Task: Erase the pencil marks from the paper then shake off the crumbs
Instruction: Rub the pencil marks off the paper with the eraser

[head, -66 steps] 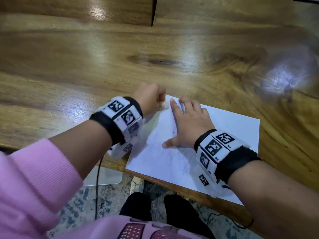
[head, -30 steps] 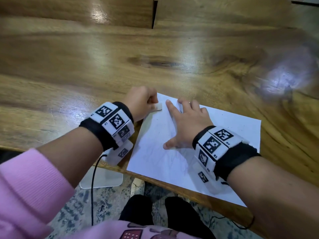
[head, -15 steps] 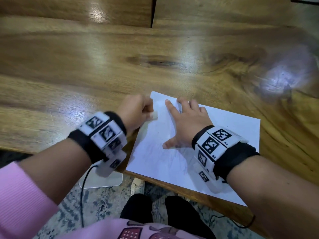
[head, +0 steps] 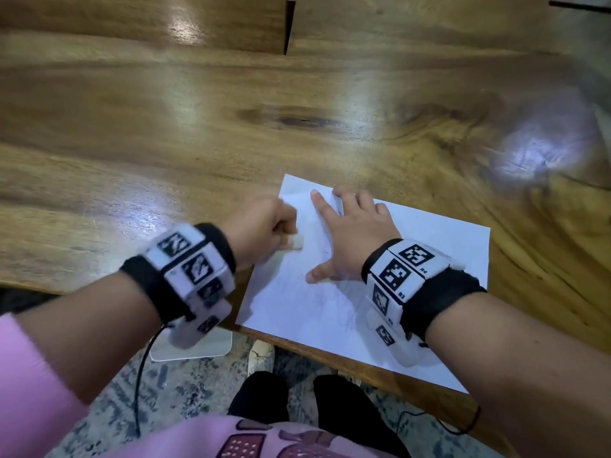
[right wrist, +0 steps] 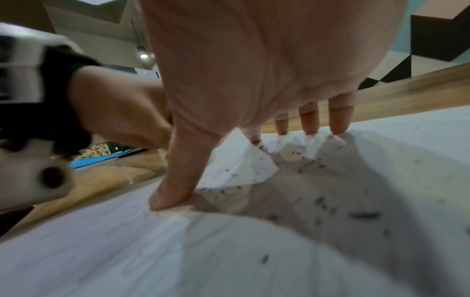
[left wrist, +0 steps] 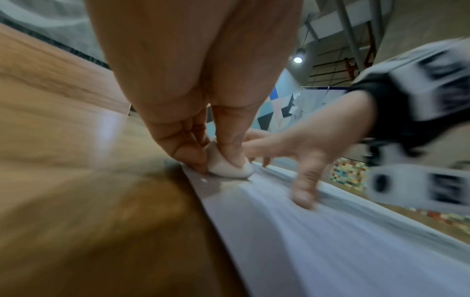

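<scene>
A white sheet of paper point(head: 429, 259) with faint pencil marks lies at the near edge of the wooden table point(head: 165, 127). My left hand point(head: 264, 229) pinches a small white eraser point(head: 294, 243) and presses it on the paper's left side; the eraser point(left wrist: 229, 168) shows between thumb and fingers in the left wrist view. My right hand point(head: 350, 233) lies flat with spread straight fingers, pressing the paper point(right wrist: 330, 241) down. Dark eraser crumbs point(right wrist: 363, 215) are scattered on the sheet, which is creased under the fingertips point(right wrist: 339, 124).
The table edge point(head: 330, 355) runs just below the paper, which slightly overhangs it. A white flat object point(head: 198, 345) and a cable point(head: 142, 375) sit on the patterned floor below. My legs and a shoe point(head: 261, 355) are under the table.
My left hand with the eraser has slid back toward me along the paper's left side, from near the top corner to mid-sheet. The right hand has stayed pressed on the paper.
</scene>
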